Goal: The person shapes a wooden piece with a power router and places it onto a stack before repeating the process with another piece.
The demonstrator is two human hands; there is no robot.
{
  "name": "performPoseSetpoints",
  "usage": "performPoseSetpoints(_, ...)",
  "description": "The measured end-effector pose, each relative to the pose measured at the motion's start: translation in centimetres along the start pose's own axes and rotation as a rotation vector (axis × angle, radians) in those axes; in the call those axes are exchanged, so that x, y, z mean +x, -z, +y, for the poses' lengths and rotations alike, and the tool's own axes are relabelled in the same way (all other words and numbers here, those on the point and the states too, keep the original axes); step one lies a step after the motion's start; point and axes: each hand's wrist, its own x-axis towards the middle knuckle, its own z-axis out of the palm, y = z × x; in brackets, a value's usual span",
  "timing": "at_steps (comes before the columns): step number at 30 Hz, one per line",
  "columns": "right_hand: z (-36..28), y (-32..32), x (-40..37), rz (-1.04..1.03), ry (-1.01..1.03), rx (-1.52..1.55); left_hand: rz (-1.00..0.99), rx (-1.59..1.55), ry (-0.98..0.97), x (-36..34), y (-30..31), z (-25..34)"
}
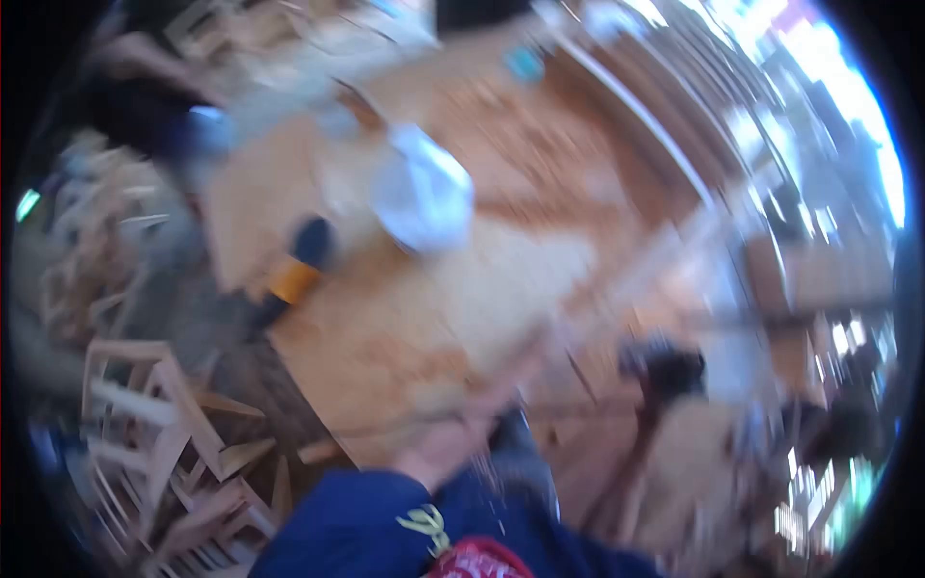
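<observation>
Motion blur smears the whole view. My left hand (462, 433) reaches up and right from a dark blue sleeve (337, 520), over the near edge of a wooden worktable (501, 279). Its fingers are too smeared to read. A long pale strip (646, 265), perhaps wood, runs up and right from near the fingers; whether they touch it cannot be made out. Beyond the hand, a white, bag-like object (422, 193) lies on the table. I cannot make out my right hand.
A black and orange object (294, 279) is at the table's left edge. Wooden frames (159, 405) are piled at lower left. A dark object (665, 368) stands right of the hand. Part of another person (145, 106) may show at upper left. A small teal item (525, 64) is at the far side.
</observation>
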Motion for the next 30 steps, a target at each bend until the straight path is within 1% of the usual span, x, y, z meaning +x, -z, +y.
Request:
performPoseSetpoints(1,0.7,0.0,0.7,-0.02,0.047,0.056,0.088,0.051,-0.07,0.6,-0.7,-1.2)
performPoseSetpoints(3,1.9,1.8,1.8,-0.119,0.17,0.023,0.157,0.131,-0.128,0.6,-1.6,-2.2)
performPoseSetpoints(4,5.2,3.2,3.0,-0.163,0.355,-0.346,0.19,0.268,-0.277,2.2,-2.5,-3.7)
performPoseSetpoints(6,10.6,6.3,4.5,-0.15,0.479,-0.522,-0.035,0.259,-0.063,0.8,-4.5,-1.4)
performPoseSetpoints(7,11.4,6.7,5.7,-0.119,0.537,-0.621,0.005,0.248,0.012,-0.9,-2.7,1.3)
performPoseSetpoints(8,9.2,5.8,5.9,-0.059,0.314,-0.373,0.075,0.242,0.013,-0.3,-4.2,-0.2)
performPoseSetpoints(9,6.4,4.8,6.1,0.047,0.122,-0.098,0.058,0.265,0.026,0.2,-4.1,-0.2)
performPoseSetpoints(11,13.7,6.6,7.9,-0.025,0.083,0.056,0.011,0.304,0.044,0.8,-4.2,-0.1)
performPoseSetpoints(12,13.3,6.6,8.2,-0.066,0.072,0.078,0.044,0.368,0.003,1.6,-4.5,-0.9)
performPoseSetpoints(13,12.9,6.5,8.6,-0.107,0.06,0.099,-0.005,0.365,0.01,2.1,-3.9,-0.7)
performPoseSetpoints(15,12.4,6.8,9.1,-0.059,0.026,0.094,-0.12,0.358,0.006,3.5,-2.6,0.0)
performPoseSetpoints(16,10.4,6.5,8.9,-0.005,0.0,0.088,-0.081,0.327,-0.02,3.8,-2.5,0.1)
performPoseSetpoints(17,10.1,5.9,9.6,0.038,0.021,0.112,-0.061,0.375,-0.042,4.5,-2.3,0.4)
performPoseSetpoints(20,9.4,5.5,10.9,0.024,0.063,0.123,-0.028,0.453,-0.098,6.4,-3.6,-0.4)
performPoseSetpoints(21,8.6,5.8,10.8,0.019,0.071,0.107,-0.014,0.447,-0.105,6.4,-2.7,-0.5)
performPoseSetpoints(24,5.9,7.2,8.9,0.037,0.038,0.019,-0.034,0.385,-0.056,6.5,-0.2,-0.5)
performPoseSetpoints(26,4.6,7.4,8.0,0.045,0.006,0.024,-0.032,0.314,-0.013,7.0,0.5,0.5)
performPoseSetpoints(27,4.3,6.9,8.1,0.043,-0.013,0.049,0.051,0.242,-0.04,6.7,0.4,1.1)
performPoseSetpoints(29,3.9,6.1,7.5,0.031,-0.047,0.088,0.161,0.128,-0.051,7.4,-1.0,-0.3)
performPoseSetpoints(30,3.8,5.7,7.4,0.023,-0.063,0.094,0.128,0.099,-0.027,7.5,-1.7,0.0)
